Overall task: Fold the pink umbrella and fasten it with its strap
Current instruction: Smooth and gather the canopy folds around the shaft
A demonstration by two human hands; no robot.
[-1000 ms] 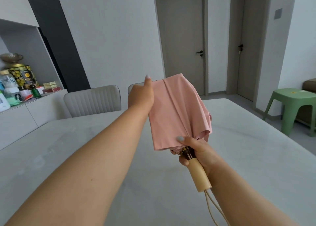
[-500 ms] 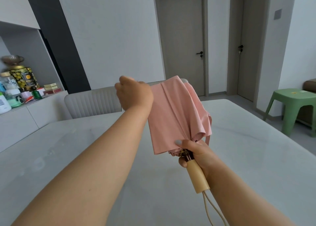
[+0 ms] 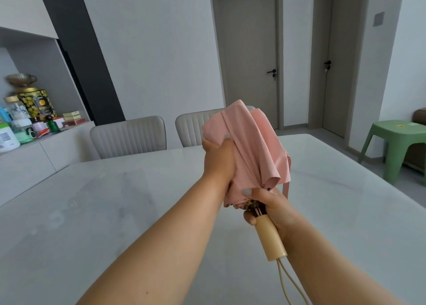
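Note:
The collapsed pink umbrella (image 3: 258, 148) is held upright above the table, its loose cloth bunched around the shaft. My left hand (image 3: 219, 159) is wrapped around the left side of the cloth, squeezing the folds together. My right hand (image 3: 269, 209) grips the base of the canopy just above the pale wooden handle (image 3: 270, 238), thumb pressed on the cloth's lower edge. A thin pink strap (image 3: 286, 180) hangs loose at the right side of the canopy. A beige wrist cord (image 3: 290, 281) dangles from the handle's end.
A pale marble table (image 3: 115, 212) spreads beneath my arms. Two grey chairs (image 3: 129, 135) stand at its far edge. A cabinet counter at the left carries tins and bottles (image 3: 32, 111). A green stool (image 3: 396, 143) stands at the right; closed doors behind.
My left hand came down from the top left edge of the canopy and closed around the middle of the cloth, gathering the flat panel into a tighter bundle. My right hand stayed at the handle.

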